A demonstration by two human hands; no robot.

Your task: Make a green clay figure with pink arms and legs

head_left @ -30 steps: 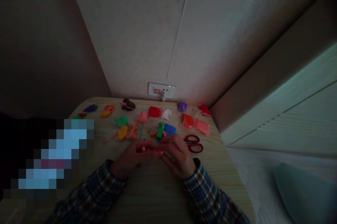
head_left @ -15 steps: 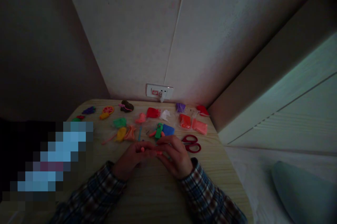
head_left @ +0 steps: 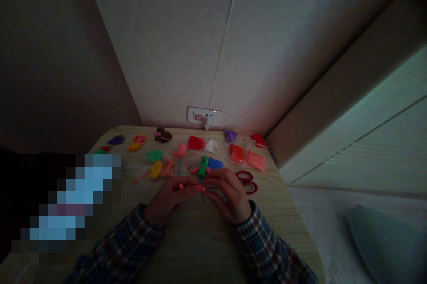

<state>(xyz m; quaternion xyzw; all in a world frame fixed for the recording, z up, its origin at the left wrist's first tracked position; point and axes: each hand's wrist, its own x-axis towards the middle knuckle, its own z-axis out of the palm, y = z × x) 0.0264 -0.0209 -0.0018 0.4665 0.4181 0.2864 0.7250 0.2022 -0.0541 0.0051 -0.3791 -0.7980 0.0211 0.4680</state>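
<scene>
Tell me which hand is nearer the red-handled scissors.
Right. The right hand is just left of the red-handled scissors; the left hand is farther left, beyond the right hand.

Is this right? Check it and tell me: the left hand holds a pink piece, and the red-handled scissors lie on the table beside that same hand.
The scissors' side is wrong: in the head view, the red-handled scissors lie on the table beside the right hand. The left hand does hold a pink piece.
</scene>
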